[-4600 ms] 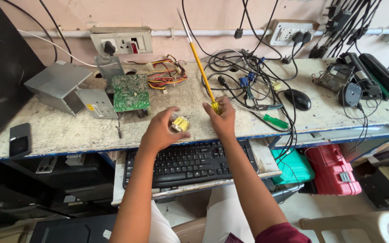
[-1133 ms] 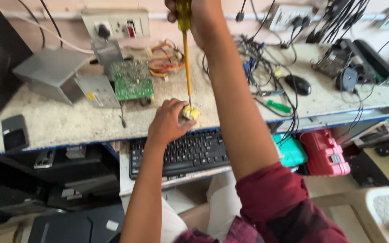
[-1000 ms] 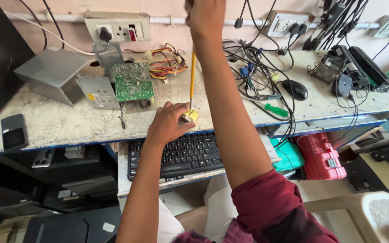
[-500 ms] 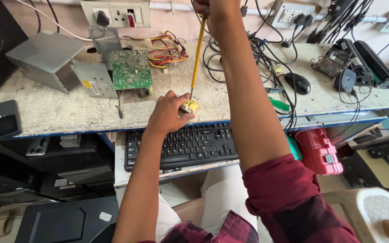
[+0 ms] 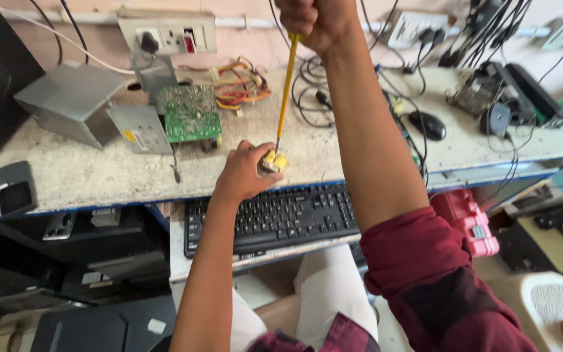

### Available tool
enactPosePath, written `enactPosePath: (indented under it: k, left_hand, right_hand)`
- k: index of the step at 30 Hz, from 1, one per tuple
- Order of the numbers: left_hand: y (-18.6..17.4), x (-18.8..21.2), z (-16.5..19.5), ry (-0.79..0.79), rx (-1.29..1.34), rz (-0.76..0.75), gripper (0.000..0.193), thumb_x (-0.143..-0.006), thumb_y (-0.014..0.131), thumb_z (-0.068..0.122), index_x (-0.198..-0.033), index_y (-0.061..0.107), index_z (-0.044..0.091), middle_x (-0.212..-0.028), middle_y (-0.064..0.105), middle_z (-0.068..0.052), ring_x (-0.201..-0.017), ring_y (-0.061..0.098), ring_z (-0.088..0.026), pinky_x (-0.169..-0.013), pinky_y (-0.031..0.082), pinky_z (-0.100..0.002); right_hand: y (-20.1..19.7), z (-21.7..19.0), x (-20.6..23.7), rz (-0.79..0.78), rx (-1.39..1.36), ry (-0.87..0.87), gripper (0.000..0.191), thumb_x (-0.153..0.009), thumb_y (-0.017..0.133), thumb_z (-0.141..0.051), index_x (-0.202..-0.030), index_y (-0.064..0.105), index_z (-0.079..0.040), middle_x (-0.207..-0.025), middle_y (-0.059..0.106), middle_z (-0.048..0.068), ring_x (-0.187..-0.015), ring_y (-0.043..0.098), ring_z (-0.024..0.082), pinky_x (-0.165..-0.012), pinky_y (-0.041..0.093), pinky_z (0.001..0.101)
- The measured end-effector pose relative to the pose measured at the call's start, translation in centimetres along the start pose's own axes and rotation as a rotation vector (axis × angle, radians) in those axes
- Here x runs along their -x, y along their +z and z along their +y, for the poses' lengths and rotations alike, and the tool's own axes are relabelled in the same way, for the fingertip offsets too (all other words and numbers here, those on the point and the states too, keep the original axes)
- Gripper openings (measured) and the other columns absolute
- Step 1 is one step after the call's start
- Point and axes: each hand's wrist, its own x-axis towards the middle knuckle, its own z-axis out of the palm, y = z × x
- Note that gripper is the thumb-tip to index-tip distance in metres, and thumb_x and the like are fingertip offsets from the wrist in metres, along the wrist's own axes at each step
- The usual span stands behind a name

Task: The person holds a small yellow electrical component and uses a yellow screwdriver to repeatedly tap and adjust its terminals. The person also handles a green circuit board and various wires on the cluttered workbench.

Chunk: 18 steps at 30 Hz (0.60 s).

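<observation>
My left hand [image 5: 245, 171] pins a small yellow component [image 5: 275, 160] against the stone workbench [image 5: 79, 176] near its front edge. My right hand [image 5: 314, 21] is raised at the top of the view, gripping the handle of a long yellow screwdriver [image 5: 285, 91]. The screwdriver stands nearly upright and its tip rests on the yellow component between my left fingers. My right forearm and maroon sleeve [image 5: 425, 280] cross the middle of the view.
A green circuit board [image 5: 191, 114], a grey metal casing [image 5: 73, 104] and coloured wires [image 5: 239, 85] lie behind my left hand. A black keyboard [image 5: 272, 218] sits on a tray below the bench edge. Tangled cables, a mouse [image 5: 428, 124] and wall sockets [image 5: 167, 32] fill the right and back.
Early on my right hand held the screwdriver low beside the component; it has since risen overhead with the tool upright. The view has shifted slightly; my left hand stays on the component.
</observation>
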Motion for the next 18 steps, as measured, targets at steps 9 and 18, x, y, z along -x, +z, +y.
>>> enactPosePath:
  k: [9, 18]
  left_hand:
    - [0.5, -0.4, -1.7, 0.070, 0.018, -0.045, 0.072, -0.072, 0.089, 0.040, -0.138, 0.065, 0.022, -0.105, 0.060, -0.016, -0.096, 0.060, -0.037, -0.090, 0.050, -0.046]
    - [0.3, -0.8, -1.7, 0.061, 0.053, -0.084, 0.073, -0.068, 0.092, 0.040, -0.136, 0.067, 0.031, -0.096, 0.061, -0.013, -0.095, 0.060, -0.032, -0.091, 0.047, -0.044]
  right_hand:
    - [0.1, -0.6, 1.8, -0.125, 0.131, -0.033, 0.052, -0.108, 0.055, -0.025, -0.061, 0.033, -0.024, -0.051, 0.025, -0.009, -0.043, 0.023, 0.005, -0.045, 0.021, 0.0213]
    - [1.9, -2.3, 15.9, 0.085, 0.086, -0.489, 0.060, -0.114, 0.029, -0.045, -0.058, 0.026, -0.026, -0.047, 0.017, -0.009, -0.036, 0.014, 0.006, -0.034, 0.015, 0.0261]
